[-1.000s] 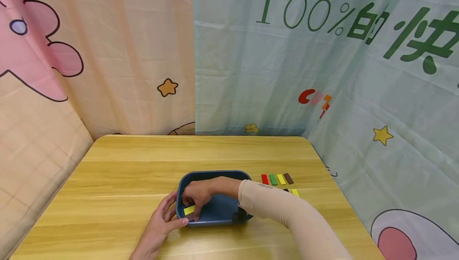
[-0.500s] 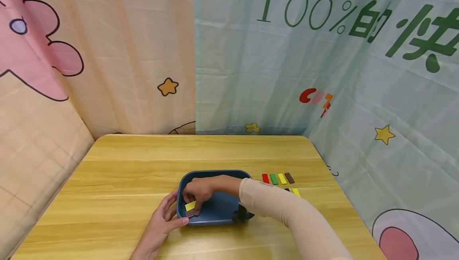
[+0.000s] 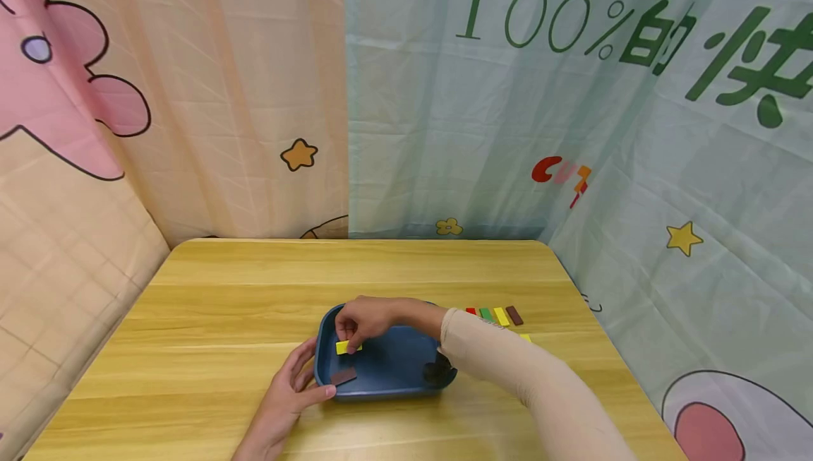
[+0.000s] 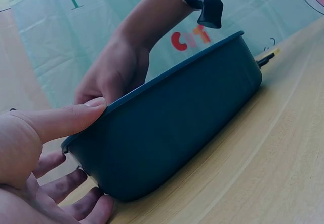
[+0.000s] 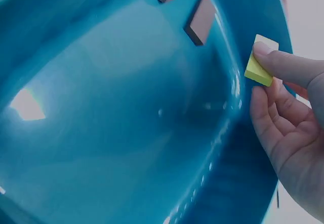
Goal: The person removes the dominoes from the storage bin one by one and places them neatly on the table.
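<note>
My right hand (image 3: 365, 320) pinches a yellow domino-like block (image 5: 261, 62) between thumb and fingers, above the inside of a blue plastic bin (image 3: 400, 358) near its left end. Two brown blocks (image 5: 201, 21) lie on the bin's floor in the right wrist view. In the head view one brown block (image 3: 344, 376) shows at the near left corner. My left hand (image 3: 295, 387) holds that same corner from outside. Its thumb (image 4: 81, 115) lies at the rim, and the other fingers (image 4: 66, 183) rest against the end wall.
Right of the bin, on the wooden table (image 3: 254, 291), is a row of red (image 3: 471, 310), green (image 3: 486, 314), yellow (image 3: 502, 316) and brown (image 3: 514, 315) blocks. Another yellow block (image 3: 525, 337) is mostly hidden by the right sleeve (image 3: 495, 348). Printed curtains (image 3: 406, 129) stand behind the table.
My right hand has lifted the yellow block up and away from the near left corner, uncovering the brown block there. The left hand has stayed at the bin's corner.
</note>
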Demonstrator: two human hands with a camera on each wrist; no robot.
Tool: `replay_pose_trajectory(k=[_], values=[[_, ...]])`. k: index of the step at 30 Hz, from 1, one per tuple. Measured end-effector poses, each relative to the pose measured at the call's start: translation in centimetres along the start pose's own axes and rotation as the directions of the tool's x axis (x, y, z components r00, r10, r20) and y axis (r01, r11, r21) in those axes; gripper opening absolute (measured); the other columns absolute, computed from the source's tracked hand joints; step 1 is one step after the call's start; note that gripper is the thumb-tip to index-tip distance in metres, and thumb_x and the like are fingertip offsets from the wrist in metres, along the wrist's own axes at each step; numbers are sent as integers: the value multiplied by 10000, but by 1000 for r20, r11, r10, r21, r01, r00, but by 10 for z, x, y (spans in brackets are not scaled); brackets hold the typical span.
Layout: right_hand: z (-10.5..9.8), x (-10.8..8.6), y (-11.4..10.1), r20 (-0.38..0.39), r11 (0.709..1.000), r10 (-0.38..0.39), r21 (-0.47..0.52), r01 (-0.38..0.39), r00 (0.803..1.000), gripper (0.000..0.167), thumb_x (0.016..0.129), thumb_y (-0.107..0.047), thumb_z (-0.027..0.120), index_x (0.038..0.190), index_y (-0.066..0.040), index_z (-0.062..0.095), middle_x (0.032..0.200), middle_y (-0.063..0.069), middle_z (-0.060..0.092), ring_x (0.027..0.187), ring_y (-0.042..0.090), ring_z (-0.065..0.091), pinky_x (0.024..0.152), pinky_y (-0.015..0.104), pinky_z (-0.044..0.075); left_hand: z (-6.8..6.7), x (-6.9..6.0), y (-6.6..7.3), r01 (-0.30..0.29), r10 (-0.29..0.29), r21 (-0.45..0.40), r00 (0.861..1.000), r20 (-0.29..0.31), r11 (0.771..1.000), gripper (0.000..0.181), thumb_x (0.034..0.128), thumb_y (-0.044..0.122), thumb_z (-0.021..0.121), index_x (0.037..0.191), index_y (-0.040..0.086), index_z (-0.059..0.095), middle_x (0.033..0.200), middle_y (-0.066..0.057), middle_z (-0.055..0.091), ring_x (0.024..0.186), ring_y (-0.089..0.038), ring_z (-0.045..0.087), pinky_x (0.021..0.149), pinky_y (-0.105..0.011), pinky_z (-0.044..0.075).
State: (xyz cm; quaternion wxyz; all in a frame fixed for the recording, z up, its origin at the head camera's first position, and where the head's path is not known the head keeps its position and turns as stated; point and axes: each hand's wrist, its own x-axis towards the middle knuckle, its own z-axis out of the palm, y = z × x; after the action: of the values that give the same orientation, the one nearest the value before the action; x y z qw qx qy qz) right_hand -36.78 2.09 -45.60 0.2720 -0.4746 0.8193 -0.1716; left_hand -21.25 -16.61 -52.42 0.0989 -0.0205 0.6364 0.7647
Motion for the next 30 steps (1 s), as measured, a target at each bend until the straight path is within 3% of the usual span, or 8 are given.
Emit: replay_pose_trajectory(k=[5,11,16,22,30], values=[[-9,-17,3,-77,1000,9,-5,-9,997,164,896,-165,840,905,-136,678,766,-85,613,684,42,554,631,167,492,-1,-1,2,10,-10,8,1000,-16,1000,891,861,-44,802,1592,110,316,1645,-185,291,1472,-389,334,1011,-332,509],[-16,-37,4,-147,998,19,64,-9,989,143,899,-166,835,906,-128,697,769,-72,629,691,66,567,645,191,512,-2,-3,1,-3,4,33,1000,-22,999,886,865,-35,805,1592,93,315,1634,-200,308,1470,-410,335,1018,-337,508],[-16,-52,9,-217,986,76,159,-42,973,144,890,-139,839,910,-106,700,764,-56,637,676,79,579,643,205,527,1,1,0,0,1,28,1000,-18,1000,875,860,-23,819,1581,110,341,1631,-174,328,1469,-387,350,1043,-352,496],[-13,-65,14,-264,955,133,293,-52,955,133,892,-94,827,907,-58,700,762,-23,665,661,105,616,647,253,566,2,2,0,-5,6,26,1000,-23,1000,882,850,-33,824,1579,103,347,1623,-180,341,1458,-396,365,1054,-351,488],[-8,-82,19,-277,872,203,488,-45,939,110,907,-60,802,920,-16,702,786,44,688,709,168,652,807,519,606,2,1,1,-9,10,36,1000,-22,999,890,848,-47,817,1583,99,337,1625,-179,335,1466,-400,350,1020,-297,494]])
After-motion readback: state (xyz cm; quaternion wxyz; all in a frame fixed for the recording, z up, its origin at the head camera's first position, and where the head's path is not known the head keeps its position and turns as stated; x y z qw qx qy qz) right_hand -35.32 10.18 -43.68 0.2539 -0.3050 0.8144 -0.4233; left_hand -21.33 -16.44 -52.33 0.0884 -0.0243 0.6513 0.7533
